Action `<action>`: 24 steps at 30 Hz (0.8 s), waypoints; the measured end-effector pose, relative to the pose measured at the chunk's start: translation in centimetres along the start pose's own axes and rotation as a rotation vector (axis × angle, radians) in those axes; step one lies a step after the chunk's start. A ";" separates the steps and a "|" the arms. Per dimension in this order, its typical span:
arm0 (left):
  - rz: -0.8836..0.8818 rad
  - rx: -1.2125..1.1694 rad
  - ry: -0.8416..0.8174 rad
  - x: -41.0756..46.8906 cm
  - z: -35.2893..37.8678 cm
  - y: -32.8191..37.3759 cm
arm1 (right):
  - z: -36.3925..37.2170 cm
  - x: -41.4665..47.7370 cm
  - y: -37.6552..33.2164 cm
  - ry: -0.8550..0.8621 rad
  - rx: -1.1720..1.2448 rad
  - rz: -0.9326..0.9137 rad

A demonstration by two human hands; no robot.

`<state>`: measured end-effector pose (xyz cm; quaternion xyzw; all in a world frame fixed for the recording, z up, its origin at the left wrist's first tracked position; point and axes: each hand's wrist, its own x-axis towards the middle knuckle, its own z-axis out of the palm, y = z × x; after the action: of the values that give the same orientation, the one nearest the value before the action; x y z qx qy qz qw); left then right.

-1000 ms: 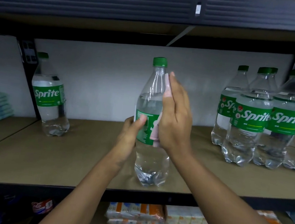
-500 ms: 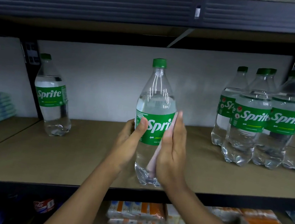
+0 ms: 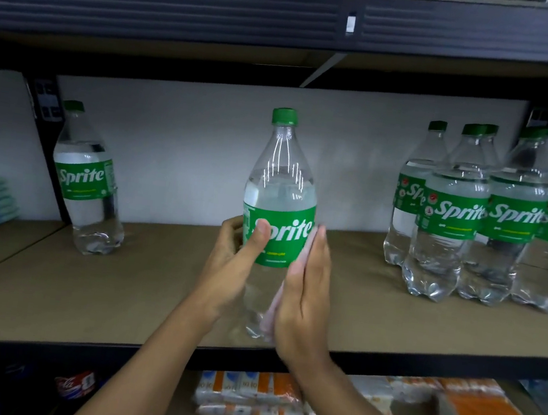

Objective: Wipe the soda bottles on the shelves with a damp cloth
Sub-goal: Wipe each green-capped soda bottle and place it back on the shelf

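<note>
Bottle [image 3: 282, 187] gripped by left hand [image 3: 234, 264]; right hand [image 3: 306, 297] presses cloth [image 3: 270, 315].

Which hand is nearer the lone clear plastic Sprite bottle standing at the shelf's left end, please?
Left. The left hand sits right of the lone bottle; the right hand, farther right.

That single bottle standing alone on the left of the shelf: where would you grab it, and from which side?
I'd grip the lone bottle at its green label, coming from the front. It stands upright, its body is straight-sided there, a wall is behind it, and nothing stands before it on the shelf.
</note>
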<state>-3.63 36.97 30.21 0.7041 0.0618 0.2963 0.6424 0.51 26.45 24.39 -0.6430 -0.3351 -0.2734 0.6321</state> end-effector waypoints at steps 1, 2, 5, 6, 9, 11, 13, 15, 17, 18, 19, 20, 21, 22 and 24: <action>-0.004 -0.002 -0.014 0.0 -0.1 0.0 | -0.1 -0.8 0.4 -0.019 0.018 0.035; -0.006 -0.001 -0.035 -0.1 -0.2 0.0 | -0.2 -1.1 0.5 -0.030 0.031 0.062; -0.008 -0.027 -0.086 -0.1 -0.6 0.2 | -0.2 0.3 -0.6 -0.006 0.043 0.047; -0.010 -0.044 -0.109 -0.1 -0.7 0.3 | -0.2 1.5 -1.4 0.005 0.053 0.040; -0.036 -0.068 -0.153 -0.2 -0.7 0.7 | -0.2 6.0 -3.9 0.009 0.059 0.037; -0.064 -0.092 -0.140 0.1 -0.8 0.3 | -0.4 8.7 -5.2 -0.007 0.048 0.025; -0.081 -0.088 -0.097 0.3 -0.9 -0.4 | -0.5 9.8 -5.6 -0.017 0.064 0.020; -0.059 -0.024 -0.044 0.2 -0.4 0.1 | -0.4 9.0 -5.2 -0.001 0.048 0.005; -0.036 0.079 -0.023 0.0 -0.1 0.5 | -0.2 6.8 -4.1 0.024 0.007 -0.048; -0.041 0.113 -0.013 -0.1 0.1 0.6 | -0.1 5.4 -3.4 0.025 -0.006 -0.071; -0.043 0.114 -0.007 -0.2 0.2 0.8 | 0.0 4.0 -2.6 0.018 -0.006 -0.077; -0.041 0.087 0.000 -0.2 0.2 0.8 | 0.0 2.5 -1.8 0.005 0.007 -0.061; -0.039 0.049 0.010 -0.2 0.2 0.8 | 0.0 1.2 -1.0 -0.009 0.025 -0.026; -0.037 0.016 0.017 -0.2 0.2 0.6 | -0.1 -0.1 -0.2 -0.028 0.045 0.023; -0.024 -0.010 0.014 -0.2 0.1 0.3 | -0.3 -1.8 0.8 -0.058 0.057 0.101</action>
<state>-3.87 36.71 30.42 0.6979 0.0735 0.2937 0.6490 0.00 26.02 22.49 -0.6483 -0.3280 -0.2130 0.6533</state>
